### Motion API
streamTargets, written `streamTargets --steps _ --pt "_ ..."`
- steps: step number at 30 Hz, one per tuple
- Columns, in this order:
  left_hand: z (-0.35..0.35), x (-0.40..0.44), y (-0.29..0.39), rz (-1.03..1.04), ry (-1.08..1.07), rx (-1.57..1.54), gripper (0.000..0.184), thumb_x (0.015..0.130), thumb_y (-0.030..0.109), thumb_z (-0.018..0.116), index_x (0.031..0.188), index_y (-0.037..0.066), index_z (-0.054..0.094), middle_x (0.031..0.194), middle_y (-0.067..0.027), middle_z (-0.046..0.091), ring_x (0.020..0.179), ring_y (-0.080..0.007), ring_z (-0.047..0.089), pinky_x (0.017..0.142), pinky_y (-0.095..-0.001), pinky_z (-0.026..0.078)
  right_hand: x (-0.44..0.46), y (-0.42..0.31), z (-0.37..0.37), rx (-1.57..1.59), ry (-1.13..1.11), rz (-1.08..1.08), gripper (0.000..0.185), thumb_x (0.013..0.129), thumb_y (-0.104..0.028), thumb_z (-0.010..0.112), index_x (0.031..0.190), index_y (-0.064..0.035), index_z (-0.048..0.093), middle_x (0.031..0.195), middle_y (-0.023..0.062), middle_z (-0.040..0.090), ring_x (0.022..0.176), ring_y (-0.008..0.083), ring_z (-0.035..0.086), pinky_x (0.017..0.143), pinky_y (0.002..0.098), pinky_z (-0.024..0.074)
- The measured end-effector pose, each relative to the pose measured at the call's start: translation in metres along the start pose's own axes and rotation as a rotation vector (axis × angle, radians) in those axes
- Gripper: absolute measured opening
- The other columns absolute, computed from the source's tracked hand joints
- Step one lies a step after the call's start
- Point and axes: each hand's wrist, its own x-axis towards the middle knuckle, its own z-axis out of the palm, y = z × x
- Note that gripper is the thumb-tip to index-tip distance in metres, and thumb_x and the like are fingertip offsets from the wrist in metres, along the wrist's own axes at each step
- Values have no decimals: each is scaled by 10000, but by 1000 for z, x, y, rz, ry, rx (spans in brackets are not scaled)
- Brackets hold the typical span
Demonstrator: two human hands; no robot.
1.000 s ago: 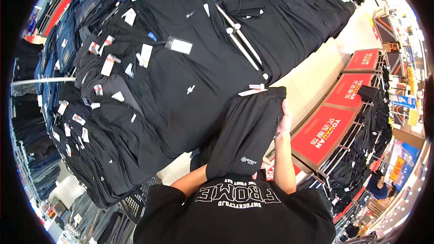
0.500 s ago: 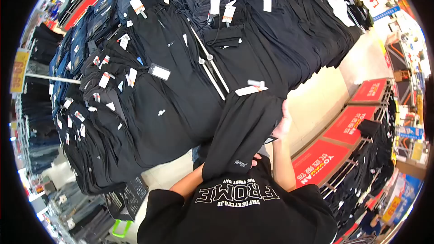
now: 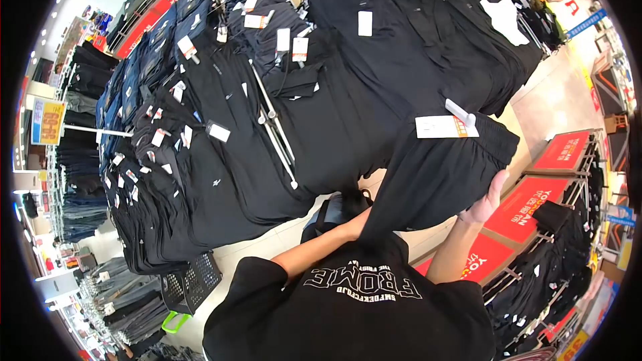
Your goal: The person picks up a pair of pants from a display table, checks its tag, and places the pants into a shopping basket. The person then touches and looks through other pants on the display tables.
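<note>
Folded black trousers with an elastic waistband and a white-and-orange tag are held in front of my body. My right hand holds them at the waistband end, its palm against the underside and some fingertips showing at the edge. At the lower left end, my left forearm reaches in under the cloth, which hides the fingers of that hand. Just beyond the held pair lie rows of dark trousers, many with white tags.
Two white metal rods lie among the stacked trousers. A black perforated basket with a green handle stands on the floor at lower left. Red sign panels front a rack on the right. Jeans are stacked at upper left.
The held trousers have swung right and away from my chest, and their waistband is raised. My right hand has moved right with them. The view has shifted, so the stacks appear further left.
</note>
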Motion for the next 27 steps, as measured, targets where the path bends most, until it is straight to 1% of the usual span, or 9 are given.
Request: streamTargets --steps 1,3,7,10,12,15,19,23,27 --pt "-5 9 3 -6 -11 -5 532 919 200 608 1360 -19 407 1306 -110 507 1186 -166 482 988 -283 396 -3 -9 -6 -259 175 -18 637 1002 -447 299 1452 -3 226 1487 175 295 1359 319 324 1119 448 269" --pt "-23 33 7 -134 -170 35 682 918 272 599 1447 9 258 1403 -113 408 1255 -185 427 1034 -315 366 8 -19 -11 -340 93 -39 632 1004 -433 304 1451 6 221 1487 177 294 1360 318 321 1122 444 263" --pt "-46 75 9 40 -140 314 598 909 217 614 1396 -25 365 1406 -111 423 1269 -191 418 1059 -337 344 54 -29 -6 -461 -72 -16 643 994 -405 356 1448 27 208 1487 189 286 1362 314 317 1128 441 246" --pt "-62 105 33 50 138 -129 600 1000 432 366 1410 -4 333 1404 -130 431 1277 -207 429 1074 -344 338 89 -39 -18 -481 -161 40 671 978 -397 410 1449 30 197 1490 189 276 1364 321 310 1128 449 244" --pt "-73 119 75 221 -144 -732 645 1000 492 284 1410 -3 336 1374 -135 465 1263 -202 450 1076 -359 342 118 -43 -26 -557 -155 85 685 970 -390 433 1447 39 190 1489 198 273 1362 332 310 1125 458 249" --pt "-72 134 139 522 -19 -381 406 973 307 465 1213 -14 533 1147 -91 597 1039 -157 558 927 -311 431 163 -52 -59 -527 -107 154 703 953 -372 475 1434 62 201 1478 227 276 1358 352 312 1114 469 270" --pt "-76 161 204 583 376 133 225 824 41 682 1031 -29 627 955 -41 653 873 -100 583 787 -251 466 264 -47 -63 -443 -255 165 652 912 -182 527 1404 111 215 1398 227 392 1282 327 425 1095 436 307" --pt "-133 230 196 467 738 71 279 907 164 608 1106 -33 608 1002 -48 655 907 -115 593 816 -274 483 374 9 -129 -852 106 571 608 894 -292 615 1287 118 401 1202 198 567 1064 274 582 984 375 424" --pt "-226 274 54 -37 1192 225 333 914 247 606 1119 -15 595 980 -99 659 909 -152 605 809 -285 472 408 118 -267 -1129 329 858 430 915 -297 597 1161 54 558 1169 148 601 1083 229 566 922 358 454"
